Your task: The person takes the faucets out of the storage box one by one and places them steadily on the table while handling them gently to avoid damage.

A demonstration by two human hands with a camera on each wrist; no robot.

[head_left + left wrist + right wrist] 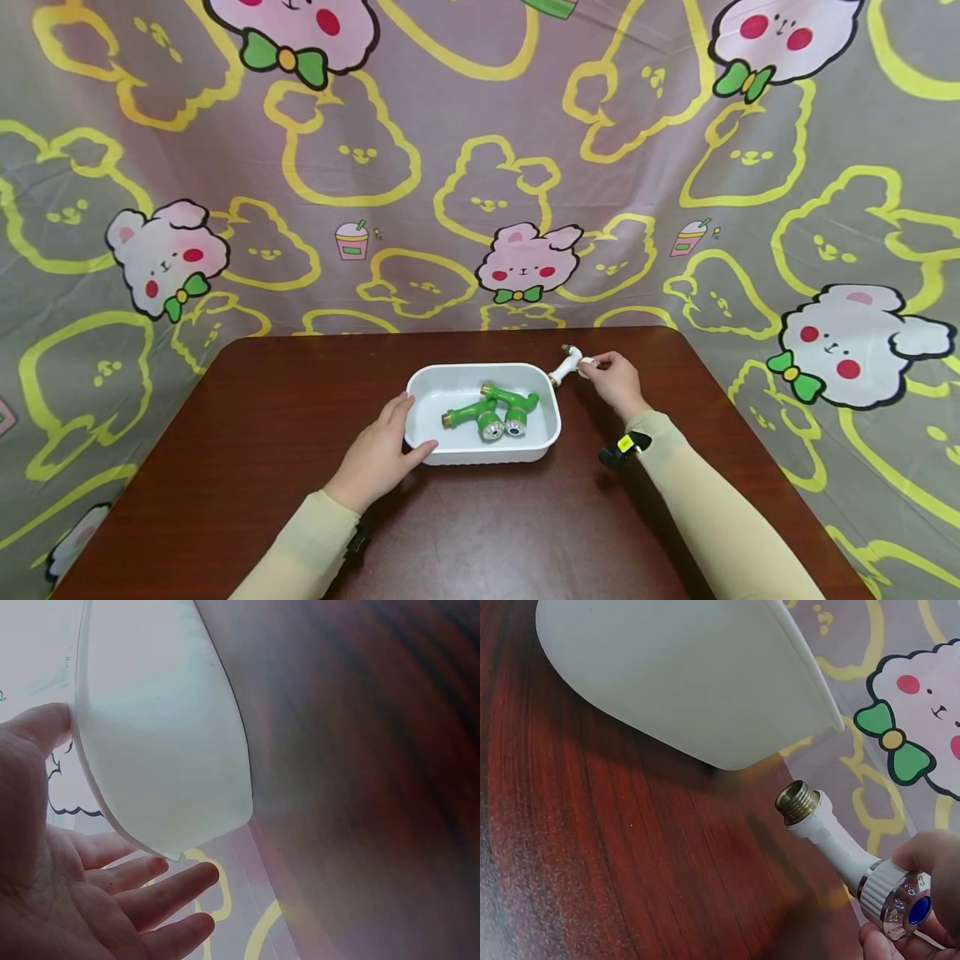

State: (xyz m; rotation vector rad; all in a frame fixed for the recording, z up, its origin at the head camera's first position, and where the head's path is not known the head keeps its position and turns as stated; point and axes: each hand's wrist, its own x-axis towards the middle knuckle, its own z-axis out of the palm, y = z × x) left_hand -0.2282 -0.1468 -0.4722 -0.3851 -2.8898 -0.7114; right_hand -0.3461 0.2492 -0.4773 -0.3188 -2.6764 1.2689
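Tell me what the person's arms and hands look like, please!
The left sleeve and right sleeve are long, plain and pale cream. The left hand and right hand wear no gloves. A black gadget shows by the left sleeve; a second gadget, with a yellow patch, by the right.

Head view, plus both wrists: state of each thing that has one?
White tub: upright on the table, no lid on.
Left green tap: lying in tub; valve setting unclear.
Right green tap: lying in tub; valve setting unclear.
White tap: held outside tub, threaded end uncapped.
Left hand: at tub's rim.
Right hand: gripping white tap's knob.
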